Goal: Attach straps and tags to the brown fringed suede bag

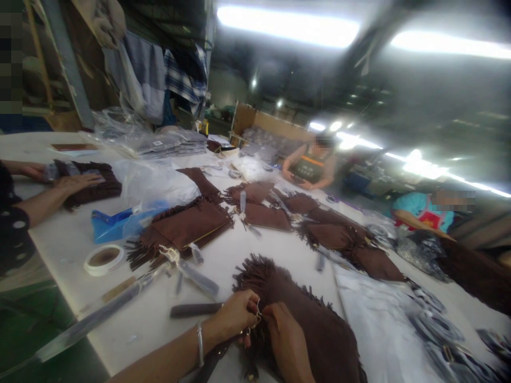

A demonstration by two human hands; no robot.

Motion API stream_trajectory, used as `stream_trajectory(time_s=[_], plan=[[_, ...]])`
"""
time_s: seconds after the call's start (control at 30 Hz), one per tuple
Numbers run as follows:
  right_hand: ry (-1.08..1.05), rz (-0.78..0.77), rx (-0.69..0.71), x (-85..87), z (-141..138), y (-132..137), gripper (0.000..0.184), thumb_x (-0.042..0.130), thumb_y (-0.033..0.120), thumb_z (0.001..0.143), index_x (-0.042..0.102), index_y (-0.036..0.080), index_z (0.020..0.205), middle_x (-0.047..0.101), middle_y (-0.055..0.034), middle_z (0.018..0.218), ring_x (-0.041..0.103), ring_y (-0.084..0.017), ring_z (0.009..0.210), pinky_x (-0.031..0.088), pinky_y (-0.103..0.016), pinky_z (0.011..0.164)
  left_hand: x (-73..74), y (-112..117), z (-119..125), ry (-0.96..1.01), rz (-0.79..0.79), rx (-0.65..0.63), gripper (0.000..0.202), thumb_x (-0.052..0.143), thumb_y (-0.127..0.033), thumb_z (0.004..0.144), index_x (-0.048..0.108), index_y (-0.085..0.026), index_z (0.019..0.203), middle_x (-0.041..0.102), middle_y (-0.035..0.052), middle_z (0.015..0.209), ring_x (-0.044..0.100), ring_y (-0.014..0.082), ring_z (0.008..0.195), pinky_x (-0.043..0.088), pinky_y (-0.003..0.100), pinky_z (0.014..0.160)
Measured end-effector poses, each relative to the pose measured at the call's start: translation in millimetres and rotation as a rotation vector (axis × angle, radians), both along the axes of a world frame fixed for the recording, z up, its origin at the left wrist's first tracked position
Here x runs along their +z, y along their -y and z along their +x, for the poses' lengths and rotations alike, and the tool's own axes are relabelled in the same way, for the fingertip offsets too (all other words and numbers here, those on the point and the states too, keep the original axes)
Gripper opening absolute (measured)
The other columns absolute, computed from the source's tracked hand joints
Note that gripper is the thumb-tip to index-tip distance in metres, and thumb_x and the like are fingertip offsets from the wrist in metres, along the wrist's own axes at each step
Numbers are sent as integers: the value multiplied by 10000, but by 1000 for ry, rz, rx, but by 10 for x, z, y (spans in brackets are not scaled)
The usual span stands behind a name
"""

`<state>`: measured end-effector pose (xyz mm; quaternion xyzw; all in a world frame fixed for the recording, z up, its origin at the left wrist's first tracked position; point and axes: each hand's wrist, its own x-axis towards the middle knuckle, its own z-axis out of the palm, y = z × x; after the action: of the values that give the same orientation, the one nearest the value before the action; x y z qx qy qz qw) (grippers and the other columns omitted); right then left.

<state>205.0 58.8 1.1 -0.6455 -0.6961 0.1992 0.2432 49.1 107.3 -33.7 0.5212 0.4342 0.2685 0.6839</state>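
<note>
Fingers [251, 304] on thin, curved metal [258, 309] against matte, fringed brown bag [319, 324].

On the table [151, 319], the nearest bag [319, 319] lies between tape roll [102, 270], left, and plastic sheets [371, 314], right

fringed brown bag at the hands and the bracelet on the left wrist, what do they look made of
Fringed brown bag: probably suede or a similar fabric, since the surface looks matte and the fringe is soft strips. Bracelet: likely metal, smooth and silvery from its pale gleam; which metal is unclear.
</note>
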Motion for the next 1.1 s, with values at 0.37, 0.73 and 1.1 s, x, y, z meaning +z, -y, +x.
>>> stream_trajectory(time_s=[0.37,0.73,1.1], plan=[[-45,-22,25,-55,57,-33,233,389,216,936,600,234,840,605,-14,873,588,-153,773,401,-238,693,-30,-5,39,104,-102,30,237,486,-282,801,506,-169,1008,612,59,922,539,90,349,362,177,286],[-58,-9,26,-144,104,-37,205,428,236,926,614,238,840,625,-8,880,606,-150,792,424,-224,712,-235,-24,216,86,-73,161,233,584,-189,680,547,-158,909,626,18,785,604,138,426,417,209,356],[-71,14,142,-127,116,-35,326,379,227,938,597,309,1165,631,-16,1044,631,-144,911,461,-211,774,-170,-28,163,-54,124,142,235,484,-108,671,616,-182,851,604,-28,565,591,146,453,366,197,399]])
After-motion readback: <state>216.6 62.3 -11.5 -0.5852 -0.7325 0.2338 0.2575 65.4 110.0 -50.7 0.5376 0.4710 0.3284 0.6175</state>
